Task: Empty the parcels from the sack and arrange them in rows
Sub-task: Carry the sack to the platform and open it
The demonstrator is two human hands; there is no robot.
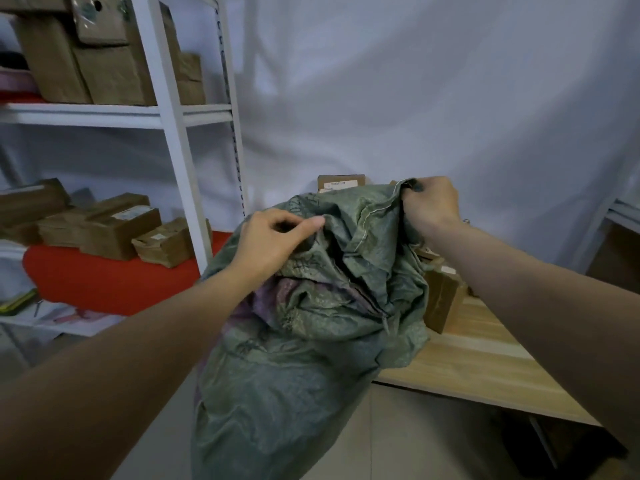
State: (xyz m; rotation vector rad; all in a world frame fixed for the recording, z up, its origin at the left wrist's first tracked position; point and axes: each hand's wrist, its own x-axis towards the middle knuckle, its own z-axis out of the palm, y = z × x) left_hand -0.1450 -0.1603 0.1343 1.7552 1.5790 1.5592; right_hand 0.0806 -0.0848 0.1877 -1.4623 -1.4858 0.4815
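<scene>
From the head view we see a green woven sack point(304, 341) hanging over the near corner of the wooden table point(485, 358), its lower part falling toward the floor. Our left hand point(273, 240) pinches a fold of the sack near its top, fingers closed on the cloth. Our right hand point(431, 202) is closed tightly around the hemmed rim of the sack. Some brown parcels point(441, 299) lie on the table, just beside and partly behind the sack. At the left, a white shelf point(173, 112) carries more cardboard boxes point(114, 226).
</scene>
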